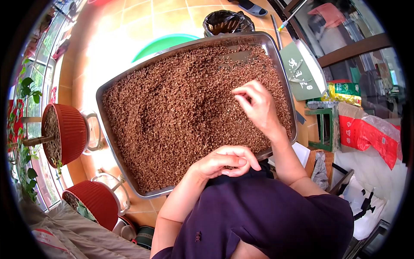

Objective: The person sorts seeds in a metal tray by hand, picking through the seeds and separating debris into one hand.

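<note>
A large metal tray (101,93) holds a broad layer of small brown, husk-like pieces (172,108). Over the tray's right half is my right hand (257,108), its fingers curled and its thumb close to the index fingertip; anything between them is too small to make out. My left hand (226,162) is at the tray's near edge, in front of the dark purple shirt (276,216). Its fingers are bent together with the thumb against them, and whatever they hold is hidden. Near the far right corner, a patch of tray bottom shows through thinner pieces.
Behind the tray stand a black-lined bin (228,23) and a green basin (161,45). Two red-brown plant pots (71,134) are at left. At right are a green board (302,71), a green stand (321,129) and a red bag (366,131). A slipper (254,8) shows at the top.
</note>
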